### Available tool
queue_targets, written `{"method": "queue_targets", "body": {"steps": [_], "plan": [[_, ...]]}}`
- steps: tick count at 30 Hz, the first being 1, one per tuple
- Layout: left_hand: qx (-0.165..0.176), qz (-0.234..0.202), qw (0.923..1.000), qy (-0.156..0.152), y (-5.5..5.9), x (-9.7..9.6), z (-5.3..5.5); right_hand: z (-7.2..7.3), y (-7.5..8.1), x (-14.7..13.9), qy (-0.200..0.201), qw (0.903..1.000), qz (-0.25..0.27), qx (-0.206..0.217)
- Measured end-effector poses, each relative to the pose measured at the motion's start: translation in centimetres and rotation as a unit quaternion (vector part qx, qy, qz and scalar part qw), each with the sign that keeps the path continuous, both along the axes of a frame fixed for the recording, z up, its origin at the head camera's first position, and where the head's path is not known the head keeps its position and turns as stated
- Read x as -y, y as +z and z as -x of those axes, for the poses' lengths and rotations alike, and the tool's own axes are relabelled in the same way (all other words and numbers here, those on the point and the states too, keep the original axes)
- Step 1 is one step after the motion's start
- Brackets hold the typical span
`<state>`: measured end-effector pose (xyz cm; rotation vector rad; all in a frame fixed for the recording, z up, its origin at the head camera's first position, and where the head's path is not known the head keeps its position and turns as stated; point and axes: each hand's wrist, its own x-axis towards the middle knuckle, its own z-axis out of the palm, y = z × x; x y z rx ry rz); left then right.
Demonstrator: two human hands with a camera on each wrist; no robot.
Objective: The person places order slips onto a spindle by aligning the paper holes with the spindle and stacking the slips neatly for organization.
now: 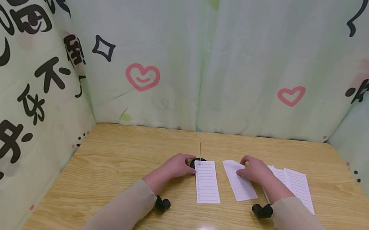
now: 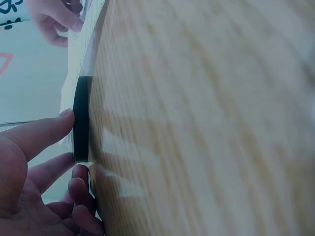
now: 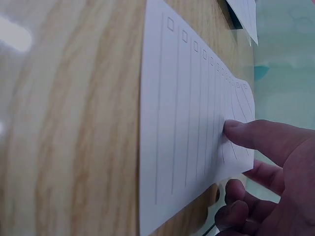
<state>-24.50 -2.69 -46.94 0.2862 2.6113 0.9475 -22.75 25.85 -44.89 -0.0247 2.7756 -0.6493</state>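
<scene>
A bill spike with a thin upright rod (image 1: 200,149) and a round black base (image 2: 81,123) stands on the table. One lined paper slip (image 1: 208,183) lies over the base, with the rod rising at its top end. My left hand (image 1: 179,165) pinches the base's left edge, thumb on top and a finger at the side. To the right, my right hand (image 1: 256,170) pinches the far end of a second lined slip (image 3: 192,118), which has small checkboxes along one side. That slip bends up at the thumb while its near end lies low over the wood.
More lined slips (image 1: 300,185) lie overlapping on the table to the right, partly behind my right forearm. A printed curtain (image 1: 244,60) encloses the wooden table (image 1: 121,149) at the back and both sides.
</scene>
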Motion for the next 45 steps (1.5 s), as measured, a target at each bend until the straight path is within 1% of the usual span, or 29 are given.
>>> {"method": "queue_targets", "body": {"steps": [6, 17, 24, 33, 39, 45], "plan": [[0.0, 0.001, 1.0, 0.003, 0.2, 0.1, -0.1, -0.4, -0.3, 0.1, -0.013, 0.9997, 0.011, -0.017], [0.003, -0.007, 1.0, 0.001, 0.1, 0.2, -0.1, -1.0, -0.8, -0.1, -0.038, 0.9989, 0.016, -0.021], [0.003, -0.006, 1.0, 0.002, 0.1, 0.1, -0.2, -1.7, -0.2, -0.2, -0.05, 0.9975, 0.042, -0.026], [0.0, -0.003, 1.0, -0.003, 0.1, 0.1, -0.1, -2.8, 0.8, -0.1, -0.051, 0.9933, 0.09, -0.051], [-0.007, -0.006, 0.9999, -0.014, -0.1, 0.1, 0.2, -3.5, 2.0, 0.1, -0.051, 0.9865, 0.139, -0.071], [-0.001, -0.009, 0.9999, -0.013, 0.0, 0.1, 0.1, -3.6, 2.6, 0.3, -0.063, 0.9785, 0.186, -0.063]]}}
